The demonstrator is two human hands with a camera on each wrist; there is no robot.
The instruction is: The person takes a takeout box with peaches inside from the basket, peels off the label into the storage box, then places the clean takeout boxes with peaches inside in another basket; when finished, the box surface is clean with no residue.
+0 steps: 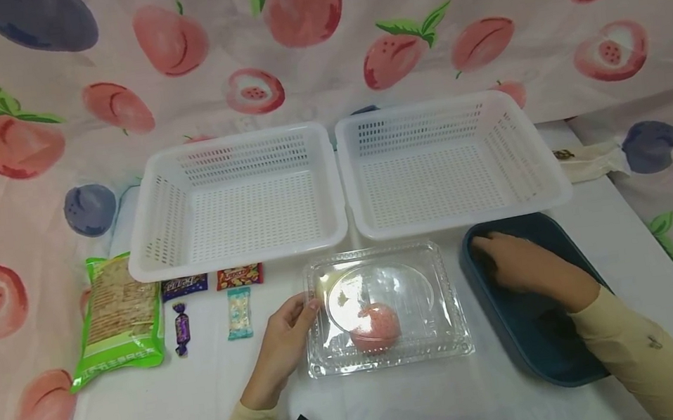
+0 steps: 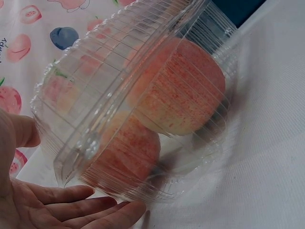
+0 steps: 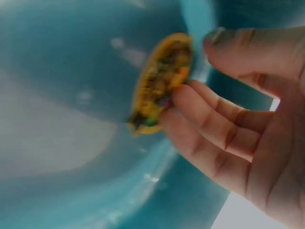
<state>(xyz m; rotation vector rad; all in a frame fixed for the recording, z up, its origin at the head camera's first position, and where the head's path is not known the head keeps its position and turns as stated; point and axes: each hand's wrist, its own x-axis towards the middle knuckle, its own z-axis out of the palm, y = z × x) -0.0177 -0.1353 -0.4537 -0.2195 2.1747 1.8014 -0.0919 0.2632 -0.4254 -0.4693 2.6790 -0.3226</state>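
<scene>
While steadying clear box [image 1: 384,308] with peach [image 1: 374,327], left hand [image 1: 282,343] flat, fingers straight against near-left side; right hand [image 1: 526,269] in blue tray [image 1: 522,338], fingertips pinching small snack [image 3: 159,82].

Yellow snack [image 3: 159,83] blurred, unidentifiable.

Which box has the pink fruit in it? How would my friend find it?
Look in front of the two white baskets. The clear plastic box sits mid-table, between the left hand and the blue tray. It alone is see-through, with pink fruit inside.
</scene>
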